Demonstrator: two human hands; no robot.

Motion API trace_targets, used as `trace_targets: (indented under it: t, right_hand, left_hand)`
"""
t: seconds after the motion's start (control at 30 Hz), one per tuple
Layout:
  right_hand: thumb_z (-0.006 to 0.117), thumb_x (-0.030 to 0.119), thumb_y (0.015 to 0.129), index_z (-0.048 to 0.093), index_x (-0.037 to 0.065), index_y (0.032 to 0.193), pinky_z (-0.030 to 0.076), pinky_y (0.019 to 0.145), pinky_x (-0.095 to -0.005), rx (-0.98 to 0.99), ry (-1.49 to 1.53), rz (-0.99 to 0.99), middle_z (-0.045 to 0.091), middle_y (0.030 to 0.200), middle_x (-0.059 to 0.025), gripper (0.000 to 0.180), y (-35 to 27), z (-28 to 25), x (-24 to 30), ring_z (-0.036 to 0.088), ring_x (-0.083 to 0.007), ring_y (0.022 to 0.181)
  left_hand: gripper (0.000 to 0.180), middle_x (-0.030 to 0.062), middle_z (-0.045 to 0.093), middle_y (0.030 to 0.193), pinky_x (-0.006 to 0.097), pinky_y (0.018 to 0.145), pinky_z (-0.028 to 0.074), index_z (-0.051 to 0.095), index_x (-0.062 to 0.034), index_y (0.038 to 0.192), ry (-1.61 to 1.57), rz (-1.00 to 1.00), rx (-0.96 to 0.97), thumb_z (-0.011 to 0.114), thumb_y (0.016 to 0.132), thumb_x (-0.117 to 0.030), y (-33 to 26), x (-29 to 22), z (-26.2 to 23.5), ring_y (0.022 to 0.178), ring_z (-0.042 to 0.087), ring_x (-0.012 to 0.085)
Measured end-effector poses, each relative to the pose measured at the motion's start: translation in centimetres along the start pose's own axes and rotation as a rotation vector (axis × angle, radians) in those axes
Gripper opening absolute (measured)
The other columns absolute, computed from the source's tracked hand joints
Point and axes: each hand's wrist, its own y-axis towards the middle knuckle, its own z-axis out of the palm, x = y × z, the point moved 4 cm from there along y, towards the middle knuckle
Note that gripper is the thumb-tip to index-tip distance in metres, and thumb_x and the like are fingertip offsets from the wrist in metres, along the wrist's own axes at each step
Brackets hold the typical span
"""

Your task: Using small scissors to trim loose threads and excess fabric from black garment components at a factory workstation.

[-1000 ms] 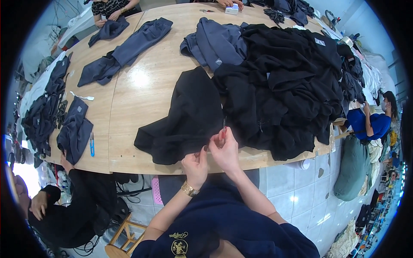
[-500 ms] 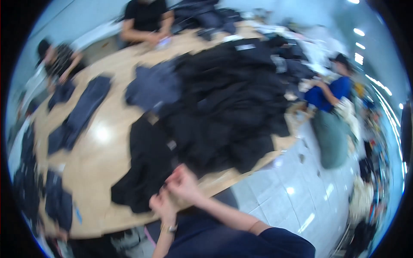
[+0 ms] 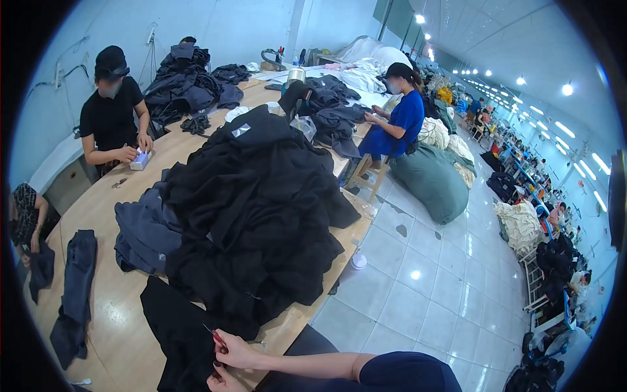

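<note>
A black garment lies spread on the table at its near edge. My right hand is closed around a small red-handled tool with a thin metal tip that points over the cloth; its exact kind is too small to tell. Just below, my left hand pinches the right edge of the black garment, and its lower part is cut off by the frame. Beyond both hands rises a big pile of black garments.
Dark grey garments lie left of the pile, and a long grey piece is further left on the wooden table. Across it, a person handles a small box. Another in blue sits by a green sack.
My view has tilted up and turned right, so the table sits lower and further left. Both hands stay together at the black garment; the red-handled tool now shows clearly.
</note>
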Motion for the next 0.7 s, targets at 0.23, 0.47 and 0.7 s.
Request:
trace_targets:
  t: [0.23, 0.47, 0.7]
  right_hand:
    - [0.058, 0.005, 0.076, 0.038, 0.003, 0.083, 0.041, 0.053, -0.0282, -0.012, -0.032, 0.017, 0.05, 0.068, -0.0051, 0.021, -0.1, 0.6, 0.4, 0.05, -0.0135, 0.06]
    - [0.054, 0.003, 0.079, 0.038, 0.001, 0.088, 0.042, 0.055, -0.036, -0.117, -0.196, -0.234, 0.05, 0.068, -0.018, 0.019, -0.3, 0.9, 1.1, 0.054, -0.033, 0.063]
    - [0.054, -0.001, 0.078, 0.041, 0.002, 0.085, 0.039, 0.052, -0.0216, -0.153, 0.124, -0.23, 0.051, 0.068, -0.0009, 0.015, -0.2, -1.6, 3.1, 0.046, -0.0061, 0.059]
  left_hand:
    - [0.035, 0.0058, 0.062, 0.073, 0.029, 0.059, 0.045, 0.057, 0.0125, 0.081, 0.039, -0.114, -0.005, 0.055, 0.088, -0.022, 0.5, 3.8, -0.9, 0.066, 0.054, 0.0144]
    - [0.035, 0.0098, 0.061, 0.078, 0.027, 0.063, 0.047, 0.054, 0.0083, 0.085, -0.033, -0.055, 0.028, 0.052, 0.09, -0.026, 0.7, 4.7, -0.9, 0.07, 0.056, 0.0154]
    - [0.023, 0.0112, 0.054, 0.107, 0.034, 0.087, 0.049, 0.05, 0.0025, 0.1, -0.836, -0.054, -0.174, 0.051, 0.091, -0.018, 5.0, 0.6, -5.5, 0.09, 0.055, 0.0174]
